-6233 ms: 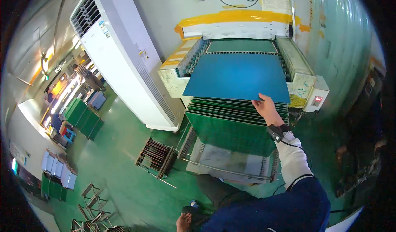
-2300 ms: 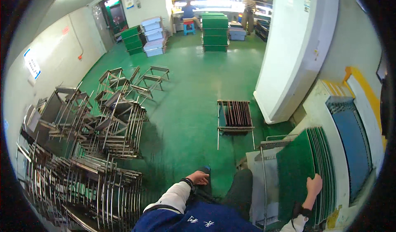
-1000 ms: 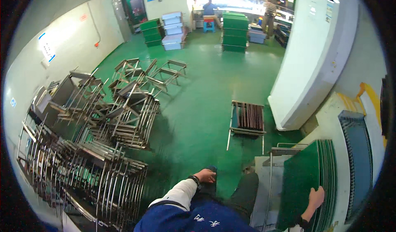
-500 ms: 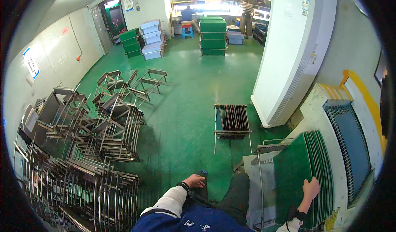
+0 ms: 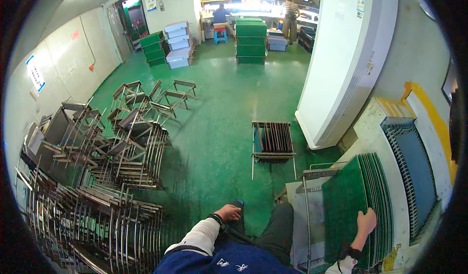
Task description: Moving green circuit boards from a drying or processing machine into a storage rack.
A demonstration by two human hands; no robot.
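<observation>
Several thin, flat green boards (image 5: 343, 196) stand upright, side by side, in a metal rack (image 5: 305, 201) at my lower right. My right hand (image 5: 366, 221) is at their edges, fingers curled in and closed on the edge of a green board; the fingertips are partly hidden. At lower middle, my left hand (image 5: 228, 212) rests by my left knee, holding nothing, with its fingers loosely bent. A dark strap circles each wrist.
Beside the boards stands a machine (image 5: 375, 123) with a roller-edged opening. A small rack (image 5: 273, 140) of dark boards stands ahead, near a tall white air conditioner (image 5: 341, 64). Empty metal racks (image 5: 97, 220) crowd the left. Green stacks (image 5: 251, 40) and people are farther off.
The view has shifted very slightly. Both hands keep nearly the same places, the right still at the green boards and the left by the knee.
</observation>
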